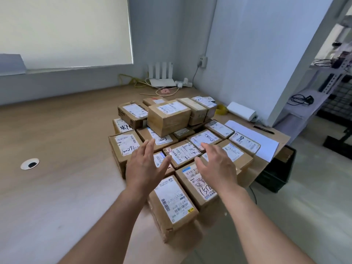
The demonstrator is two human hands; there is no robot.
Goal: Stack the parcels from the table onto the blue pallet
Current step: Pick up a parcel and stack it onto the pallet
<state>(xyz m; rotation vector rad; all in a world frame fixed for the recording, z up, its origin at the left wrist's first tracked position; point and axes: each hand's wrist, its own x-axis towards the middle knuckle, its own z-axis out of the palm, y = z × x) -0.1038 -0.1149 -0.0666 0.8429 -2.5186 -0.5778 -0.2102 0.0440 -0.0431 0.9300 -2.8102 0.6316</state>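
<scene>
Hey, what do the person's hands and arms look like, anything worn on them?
The left hand and right hand wear no gloves or rings and carry no markings. The left forearm and right forearm show no sleeves, watch or bracelet.

A left hand (143, 168) and right hand (219, 166), fingers (150, 147) straight, are held over brown labelled parcels (168, 117) clustered on a wooden tabletop (66, 149). Behind the parcels sits a white router (162, 81); right of them, a paper roll (242, 111) and pen (263, 129).
</scene>
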